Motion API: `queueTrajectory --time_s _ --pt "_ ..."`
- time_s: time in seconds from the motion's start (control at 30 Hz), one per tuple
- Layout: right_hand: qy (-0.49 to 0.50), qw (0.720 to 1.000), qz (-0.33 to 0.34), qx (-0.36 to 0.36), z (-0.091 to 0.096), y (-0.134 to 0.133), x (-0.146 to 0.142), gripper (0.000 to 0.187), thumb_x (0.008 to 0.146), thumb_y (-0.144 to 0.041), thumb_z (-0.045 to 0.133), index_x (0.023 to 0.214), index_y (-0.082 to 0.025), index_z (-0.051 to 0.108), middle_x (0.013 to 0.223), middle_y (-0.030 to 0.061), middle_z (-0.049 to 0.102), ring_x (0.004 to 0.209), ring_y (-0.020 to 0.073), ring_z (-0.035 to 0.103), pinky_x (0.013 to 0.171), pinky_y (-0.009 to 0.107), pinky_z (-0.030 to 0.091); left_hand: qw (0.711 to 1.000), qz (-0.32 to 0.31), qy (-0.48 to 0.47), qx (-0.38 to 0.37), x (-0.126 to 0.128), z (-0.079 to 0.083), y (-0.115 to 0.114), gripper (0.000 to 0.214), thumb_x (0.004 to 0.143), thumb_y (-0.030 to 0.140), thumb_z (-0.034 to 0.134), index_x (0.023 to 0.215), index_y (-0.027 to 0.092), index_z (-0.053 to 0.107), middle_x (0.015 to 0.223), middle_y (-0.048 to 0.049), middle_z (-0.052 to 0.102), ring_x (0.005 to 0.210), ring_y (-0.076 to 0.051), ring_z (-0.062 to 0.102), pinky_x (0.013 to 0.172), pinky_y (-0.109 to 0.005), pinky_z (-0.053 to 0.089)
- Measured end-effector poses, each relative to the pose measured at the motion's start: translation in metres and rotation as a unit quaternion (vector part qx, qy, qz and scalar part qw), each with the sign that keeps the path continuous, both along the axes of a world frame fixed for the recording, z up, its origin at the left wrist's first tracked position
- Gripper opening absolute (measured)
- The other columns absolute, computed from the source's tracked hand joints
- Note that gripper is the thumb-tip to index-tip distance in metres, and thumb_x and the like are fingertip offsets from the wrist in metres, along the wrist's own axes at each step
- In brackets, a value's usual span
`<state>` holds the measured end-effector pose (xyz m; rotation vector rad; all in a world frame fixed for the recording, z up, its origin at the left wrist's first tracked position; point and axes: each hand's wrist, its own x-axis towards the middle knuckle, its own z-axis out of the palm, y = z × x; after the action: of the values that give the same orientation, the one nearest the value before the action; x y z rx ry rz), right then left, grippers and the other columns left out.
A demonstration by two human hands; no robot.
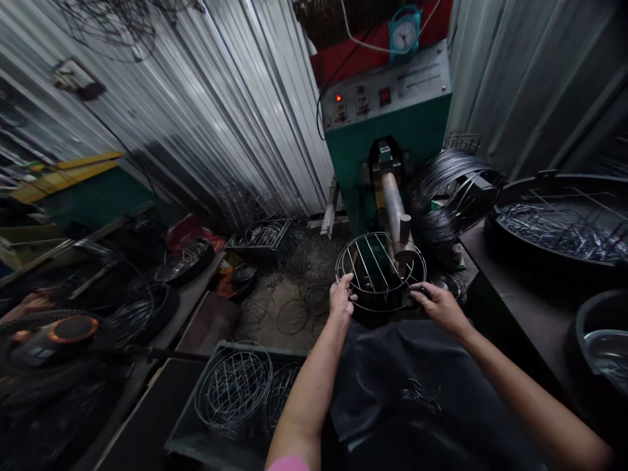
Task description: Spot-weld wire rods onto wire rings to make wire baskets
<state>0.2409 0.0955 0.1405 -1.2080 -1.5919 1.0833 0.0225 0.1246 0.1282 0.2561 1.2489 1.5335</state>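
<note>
My left hand (pixel 343 297) is closed around the near left rim of a round wire rack (pixel 375 263), a ring crossed by parallel bars. The rack is held under the electrode arm (pixel 395 212) of a green welding machine (pixel 350 167), whose tip reaches down at the rack's right side. Close to that tip, my right hand (pixel 439 306) pinches at the right rim; what sits between its fingers is too small and dark to make out. Several short bent wires (pixel 422 396) rest on the black apron (pixel 383 366) over my lap.
A crate (pixel 189 418) with round wire racks (pixel 235 389) stands at lower left. To the right, a wire coil (pixel 451 193) hangs beside the machine, and a large black pan (pixel 549 255) holds wire pieces. Another person's hand (pixel 29 306) shows at far left. Wire rings (pixel 293 317) lie on the floor.
</note>
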Motion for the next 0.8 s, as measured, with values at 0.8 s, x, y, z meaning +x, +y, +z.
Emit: queueTrajectory --time_s 0.8 --pt "0.017 1.0 -0.004 0.017 -0.009 0.015 -0.005 0.038 0.074 -0.055 0.058 0.08 -0.018 0.062 0.066 0.0035 0.065 0.06 0.0193 0.062 0.06 0.029 0.05 0.999 0.015 0.005 -0.033 -0.002 0.0 0.011 0.041 0.049 0.026 0.079 0.06 0.017 0.04 0.048 0.0107 0.032 0.036 -0.001 0.025 0.032 -0.015 0.017"
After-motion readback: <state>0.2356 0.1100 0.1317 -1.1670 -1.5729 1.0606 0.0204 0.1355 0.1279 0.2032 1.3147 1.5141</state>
